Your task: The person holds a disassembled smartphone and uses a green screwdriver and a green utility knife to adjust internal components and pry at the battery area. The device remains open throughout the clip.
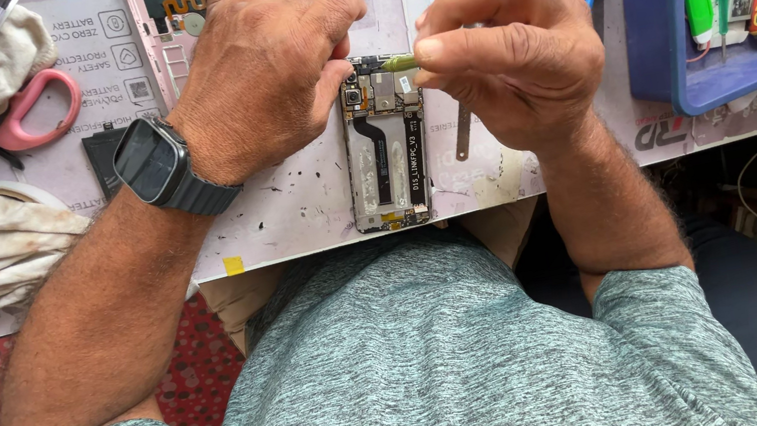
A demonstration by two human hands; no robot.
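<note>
Nearest me, the opened phone (386, 146) lies on the desk (296, 206), circuitry up. My left hand (259, 65) curls over its far left corner, fingertips pressing down. My right hand (510, 50) pinches a small green tool (397, 63) against the phone's far end. Farther right sits a blue tray (732, 76).

Grey heathered T-shirt (422, 358); dark smartwatch (150, 163) on left wrist.

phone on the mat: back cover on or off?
Off. The phone lies with circuit board, camera module and flex cable exposed; the right hand holds a thin tool at its top.
</note>
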